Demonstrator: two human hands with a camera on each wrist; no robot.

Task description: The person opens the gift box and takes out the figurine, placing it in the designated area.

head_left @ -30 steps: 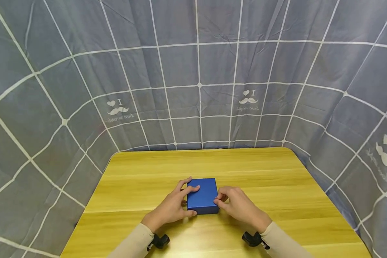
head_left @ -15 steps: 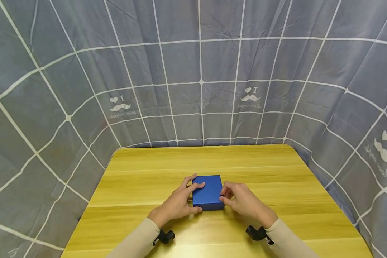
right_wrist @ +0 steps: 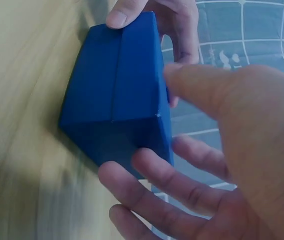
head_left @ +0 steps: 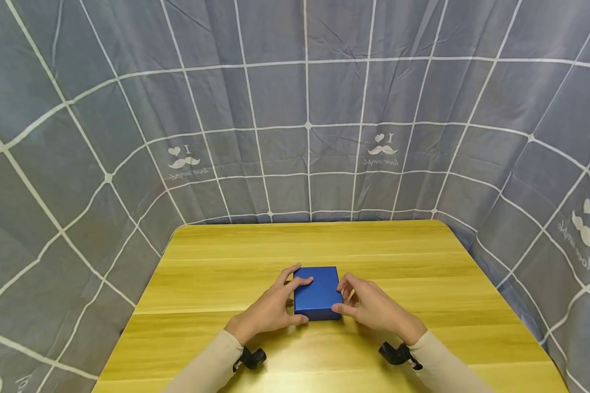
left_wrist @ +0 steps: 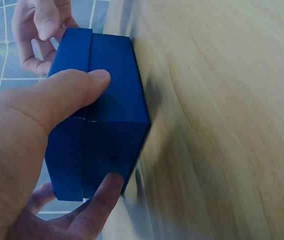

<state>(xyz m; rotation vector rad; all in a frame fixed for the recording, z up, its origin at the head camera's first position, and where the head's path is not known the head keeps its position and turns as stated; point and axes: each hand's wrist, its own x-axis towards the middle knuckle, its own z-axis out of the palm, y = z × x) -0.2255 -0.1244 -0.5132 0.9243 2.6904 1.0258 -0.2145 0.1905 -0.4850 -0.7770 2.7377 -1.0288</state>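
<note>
A square blue box (head_left: 317, 289) with a lid sits on the table; the wrist views show the seam between lid and base along its sides. My left hand (head_left: 270, 308) grips it from the left, thumb (left_wrist: 82, 85) on the near side, one finger over the top and another at the far left corner. On the right, my right hand (head_left: 369, 305) has its fingers spread loosely beside the box. Its thumb (right_wrist: 196, 82) is at the lid's top edge near the front right corner, and its fingertips (right_wrist: 114, 172) are right by the right side.
The wood-grain table (head_left: 216, 338) has rounded far corners. A grey curtain (head_left: 275, 98) with white grid lines surrounds its back and sides. Each wrist wears a black camera mount (head_left: 395, 353).
The right hand's thumb and fingers, held close together at the box's right edge before, have spread apart. The left hand keeps its hold. The head view shifted slightly.
</note>
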